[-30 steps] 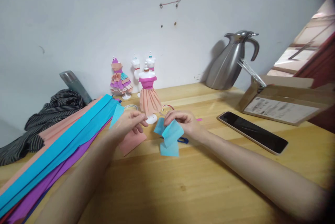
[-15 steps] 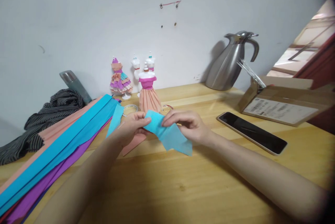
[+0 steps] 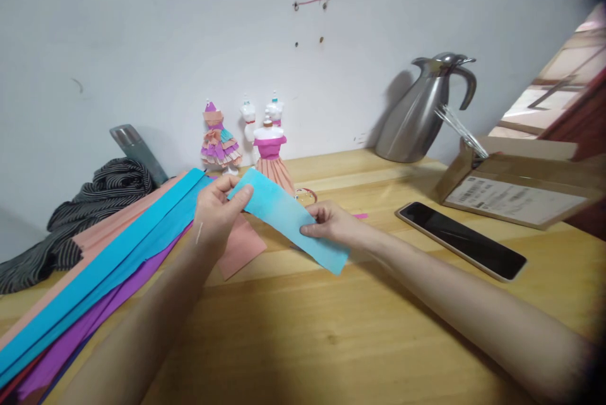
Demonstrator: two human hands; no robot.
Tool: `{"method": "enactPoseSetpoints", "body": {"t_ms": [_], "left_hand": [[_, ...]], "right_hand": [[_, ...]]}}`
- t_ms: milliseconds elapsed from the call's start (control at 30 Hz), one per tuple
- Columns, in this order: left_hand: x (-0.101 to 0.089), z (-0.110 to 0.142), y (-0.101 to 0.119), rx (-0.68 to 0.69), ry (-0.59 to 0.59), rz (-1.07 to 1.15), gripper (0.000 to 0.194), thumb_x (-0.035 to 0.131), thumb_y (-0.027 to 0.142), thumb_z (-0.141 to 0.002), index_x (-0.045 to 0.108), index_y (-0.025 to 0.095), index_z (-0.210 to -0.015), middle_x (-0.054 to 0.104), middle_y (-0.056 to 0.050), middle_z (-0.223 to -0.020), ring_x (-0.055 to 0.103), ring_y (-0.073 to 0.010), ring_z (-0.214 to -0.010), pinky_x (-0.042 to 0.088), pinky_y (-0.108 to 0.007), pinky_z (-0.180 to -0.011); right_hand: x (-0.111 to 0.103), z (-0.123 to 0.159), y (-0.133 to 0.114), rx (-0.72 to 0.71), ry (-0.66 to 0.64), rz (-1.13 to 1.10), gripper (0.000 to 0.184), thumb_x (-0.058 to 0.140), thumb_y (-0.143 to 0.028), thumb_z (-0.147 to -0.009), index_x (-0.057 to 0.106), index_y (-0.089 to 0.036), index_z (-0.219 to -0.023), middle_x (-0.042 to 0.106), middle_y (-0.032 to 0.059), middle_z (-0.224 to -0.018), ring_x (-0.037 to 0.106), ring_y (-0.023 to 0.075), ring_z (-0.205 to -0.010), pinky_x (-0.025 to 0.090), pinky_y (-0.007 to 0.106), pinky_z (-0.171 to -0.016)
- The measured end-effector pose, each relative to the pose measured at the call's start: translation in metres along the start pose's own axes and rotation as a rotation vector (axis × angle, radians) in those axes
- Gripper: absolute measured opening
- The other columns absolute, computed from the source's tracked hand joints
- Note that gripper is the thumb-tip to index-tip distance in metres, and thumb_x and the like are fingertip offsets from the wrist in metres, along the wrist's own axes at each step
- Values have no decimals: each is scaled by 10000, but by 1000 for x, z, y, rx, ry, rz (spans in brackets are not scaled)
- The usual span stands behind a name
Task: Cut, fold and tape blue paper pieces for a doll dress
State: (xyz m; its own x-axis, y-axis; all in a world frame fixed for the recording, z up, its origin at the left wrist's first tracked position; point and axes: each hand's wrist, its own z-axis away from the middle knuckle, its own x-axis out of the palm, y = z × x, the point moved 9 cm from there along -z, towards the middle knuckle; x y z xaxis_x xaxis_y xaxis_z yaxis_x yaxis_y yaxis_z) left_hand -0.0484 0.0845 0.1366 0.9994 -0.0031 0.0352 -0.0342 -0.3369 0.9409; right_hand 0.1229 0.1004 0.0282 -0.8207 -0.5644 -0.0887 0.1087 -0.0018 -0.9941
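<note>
Between my hands a light blue strip of crepe paper (image 3: 284, 212) is held out flat, slanting down to the right above the table. My left hand (image 3: 219, 209) pinches its upper left end, thumb on top. Further down the strip, my right hand (image 3: 326, 222) grips the edge with its thumb in front and the fingers mostly behind. A salmon piece of paper (image 3: 242, 247) lies on the table beside my left hand. Just behind the strip stands a small mannequin (image 3: 269, 149) in a magenta top and pleated peach skirt.
Long blue crepe paper sheets (image 3: 108, 266) lie along the left, near a striped dark cloth (image 3: 108, 193) and a bottle (image 3: 137, 151). Another dressed mannequin (image 3: 220, 140) stands by the wall. At right are a phone (image 3: 461, 241), a cardboard box (image 3: 521, 187) and a steel jug (image 3: 416, 115).
The blue strip, crumpled and folded before, is now spread straight and flat. My left hand has moved up and left, and my right thumb now lies across the strip's front.
</note>
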Motion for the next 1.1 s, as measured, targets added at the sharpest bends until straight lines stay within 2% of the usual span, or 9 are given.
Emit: {"method": "enactPoseSetpoints", "body": {"t_ms": [233, 367, 500, 633, 700, 767, 933, 1000, 1100], "left_hand": [[-2, -3, -7, -57, 10, 120, 246, 708, 341, -717, 535, 166, -724, 505, 56, -548, 457, -71, -469, 376, -177, -428], [-19, 0, 10, 141, 152, 37, 188, 699, 291, -742, 565, 161, -725, 533, 48, -572, 488, -74, -502, 434, -196, -490], [-32, 13, 37, 384, 314, -106, 118, 699, 257, -746, 635, 166, -787, 664, -1, -749, 606, -118, -654, 503, -243, -619], [-26, 18, 50, 442, 289, -225, 39, 687, 183, -737, 675, 165, -769, 721, -47, -945, 663, -192, -896, 521, -314, -793], [-20, 15, 49, 393, 230, -231, 38, 697, 164, -712, 672, 160, -739, 720, -55, -974, 653, -214, -971, 508, -333, -853], [-16, 9, 38, 254, 150, -184, 77, 716, 174, -686, 645, 154, -706, 712, -50, -948, 649, -214, -967, 508, -322, -846], [7, 5, -14, -327, -133, 126, 170, 679, 289, -744, 586, 148, -765, 651, -23, -701, 654, -191, -728, 535, -322, -686], [16, 8, -23, -429, -222, 214, 198, 684, 298, -749, 568, 137, -744, 658, -48, -704, 660, -202, -721, 542, -339, -689], [15, 6, -27, -463, -240, 242, 204, 732, 250, -711, 571, 128, -735, 675, -67, -731, 658, -186, -710, 540, -316, -693]], "right_hand": [[0, -5, 15, 35, -72, 125, 229, 740, -358, -658, 659, -151, -712, 670, -10, -663, 596, 117, -542, 484, 228, -526], [4, -4, 22, 60, -122, 231, 187, 692, -335, -700, 630, -159, -680, 568, -48, -549, 472, 67, -434, 359, 178, -410], [6, 0, 20, 62, -179, 254, 166, 655, -319, -731, 607, -164, -698, 499, -64, -528, 423, 60, -426, 312, 169, -391], [14, 6, 13, 44, -294, 300, 133, 644, -287, -717, 596, -163, -704, 500, -66, -581, 448, 66, -492, 366, 175, -475], [19, 8, 11, 24, -351, 358, 118, 641, -269, -704, 610, -156, -716, 519, -60, -619, 472, 77, -546, 386, 184, -529], [24, 11, 13, 21, -409, 447, 112, 638, -250, -692, 627, -142, -719, 532, -51, -637, 493, 96, -592, 398, 196, -564], [37, 20, 17, 17, -593, 530, 176, 630, -247, -684, 673, -114, -790, 605, -14, -752, 553, 151, -709, 439, 234, -654], [38, 22, 15, 9, -617, 546, 181, 634, -260, -687, 670, -110, -781, 605, -7, -778, 552, 157, -731, 438, 236, -662], [38, 23, 12, 22, -627, 538, 183, 631, -271, -692, 654, -107, -770, 564, -12, -744, 523, 147, -719, 427, 231, -646]]}}
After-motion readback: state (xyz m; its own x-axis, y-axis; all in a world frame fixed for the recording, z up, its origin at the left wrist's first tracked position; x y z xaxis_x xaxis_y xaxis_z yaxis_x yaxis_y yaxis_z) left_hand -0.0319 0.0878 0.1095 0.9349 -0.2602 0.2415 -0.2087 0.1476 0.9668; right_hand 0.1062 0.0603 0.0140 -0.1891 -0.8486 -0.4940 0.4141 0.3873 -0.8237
